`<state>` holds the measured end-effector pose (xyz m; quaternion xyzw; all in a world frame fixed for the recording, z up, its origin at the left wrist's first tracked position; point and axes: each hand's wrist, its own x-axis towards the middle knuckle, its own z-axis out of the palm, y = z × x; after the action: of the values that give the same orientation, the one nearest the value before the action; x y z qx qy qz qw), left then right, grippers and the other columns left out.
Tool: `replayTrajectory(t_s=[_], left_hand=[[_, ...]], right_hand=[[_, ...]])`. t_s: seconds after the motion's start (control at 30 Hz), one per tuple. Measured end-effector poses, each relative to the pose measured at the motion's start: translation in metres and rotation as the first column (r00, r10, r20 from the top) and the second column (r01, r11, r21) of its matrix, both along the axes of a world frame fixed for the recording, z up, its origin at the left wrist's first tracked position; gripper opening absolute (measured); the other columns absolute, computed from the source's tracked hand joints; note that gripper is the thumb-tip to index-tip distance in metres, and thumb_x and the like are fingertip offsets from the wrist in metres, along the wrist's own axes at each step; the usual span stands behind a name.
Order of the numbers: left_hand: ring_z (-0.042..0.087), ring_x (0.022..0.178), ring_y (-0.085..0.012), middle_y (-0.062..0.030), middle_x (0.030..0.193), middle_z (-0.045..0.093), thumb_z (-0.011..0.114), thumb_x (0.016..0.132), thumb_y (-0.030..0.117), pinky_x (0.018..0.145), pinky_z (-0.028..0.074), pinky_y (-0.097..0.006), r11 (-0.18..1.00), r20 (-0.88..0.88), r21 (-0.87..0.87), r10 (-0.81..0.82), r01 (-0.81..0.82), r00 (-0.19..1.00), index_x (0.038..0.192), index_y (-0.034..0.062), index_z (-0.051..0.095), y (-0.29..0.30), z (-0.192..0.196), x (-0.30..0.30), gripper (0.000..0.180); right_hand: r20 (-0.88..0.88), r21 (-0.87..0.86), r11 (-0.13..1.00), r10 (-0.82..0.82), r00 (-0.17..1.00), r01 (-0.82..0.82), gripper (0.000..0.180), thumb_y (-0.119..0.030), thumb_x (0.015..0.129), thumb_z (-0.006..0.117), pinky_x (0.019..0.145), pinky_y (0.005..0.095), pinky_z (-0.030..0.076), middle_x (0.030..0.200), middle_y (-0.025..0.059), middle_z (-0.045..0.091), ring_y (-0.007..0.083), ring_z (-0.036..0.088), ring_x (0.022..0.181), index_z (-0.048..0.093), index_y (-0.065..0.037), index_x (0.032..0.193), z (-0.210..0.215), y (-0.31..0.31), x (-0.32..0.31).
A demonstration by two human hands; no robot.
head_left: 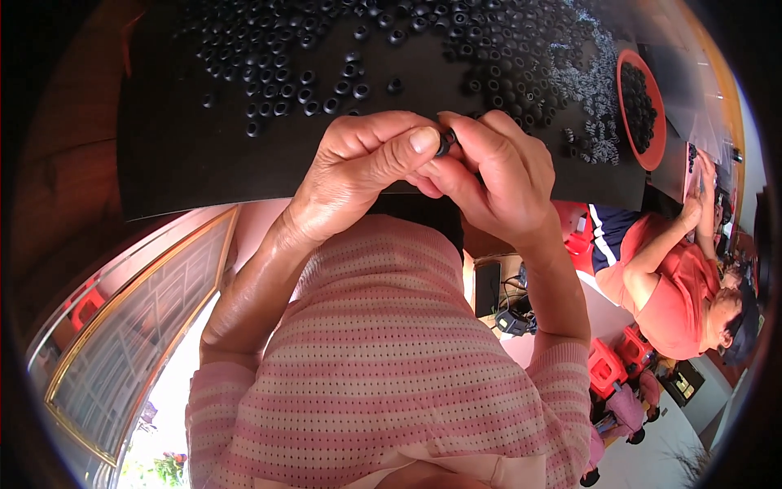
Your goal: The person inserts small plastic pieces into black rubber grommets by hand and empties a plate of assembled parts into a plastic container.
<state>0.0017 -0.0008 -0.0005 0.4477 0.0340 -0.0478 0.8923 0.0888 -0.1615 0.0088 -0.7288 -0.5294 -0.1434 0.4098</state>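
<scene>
You're pinching a small blk ring (445,145) btwn both hands, above the near part of the blk table (187,171).
1 orange-red bowl (652,157) is sitting to your R, holding blk pcs (639,110), too many to count; loose blk rings (265,90) are covering the far side, also uncountable, w/ pale coils (599,98) lying near the bowl. Your L hand (358,167) and R hand (509,175) are both gripping the held pc, thumbs & fingers closed; it's looking dark, rounded, smooth, partly hidden by fingertips.
</scene>
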Motion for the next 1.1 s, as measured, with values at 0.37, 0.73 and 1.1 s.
replayTrajectory(t_s=[0.37,0.73,1.1], left_hand=[[0.067,0.078,-0.0170,-0.0094,0.086,0.067,0.060,0.094,0.016,0.074,0.055,-0.027,1.000,-0.084,-0.022,-0.023,0.022,0.996,0.103,-0.0055,0.065,0.007,0.008,0.000,0.024],[0.060,0.072,-0.0087,-0.0029,0.079,0.064,0.058,0.095,0.020,0.069,0.051,-0.022,0.983,0.007,0.181,-0.015,0.013,1.000,0.097,-0.0023,0.066,-0.006,0.004,-0.001,0.023],[0.060,0.072,-0.0087,-0.0029,0.079,0.064,0.056,0.096,0.020,0.067,0.052,-0.022,0.977,0.070,0.197,0.073,-0.085,0.995,0.095,-0.0021,0.065,-0.011,-0.002,0.002,0.024]], right_hand=[[0.097,-0.035,0.999,-0.013,0.995,0.016,0.048,-0.018,0.065,0.081,0.045,0.0278,0.045,0.076,0.0064,0.054,0.0180,0.055,0.054,0.061,-0.001,0.105,0.000,-0.003,0.001],[0.023,-0.016,1.000,0.007,1.000,-0.006,0.033,-0.006,0.072,0.072,0.044,0.0270,0.043,0.069,0.0083,0.056,0.0174,0.054,0.051,0.061,0.006,0.101,0.004,-0.006,-0.004],[0.162,0.018,0.998,-0.054,0.985,0.052,0.035,-0.005,0.070,0.072,0.045,0.0275,0.043,0.074,0.0092,0.059,0.0193,0.055,0.053,0.062,0.003,0.102,-0.006,-0.002,-0.002]])
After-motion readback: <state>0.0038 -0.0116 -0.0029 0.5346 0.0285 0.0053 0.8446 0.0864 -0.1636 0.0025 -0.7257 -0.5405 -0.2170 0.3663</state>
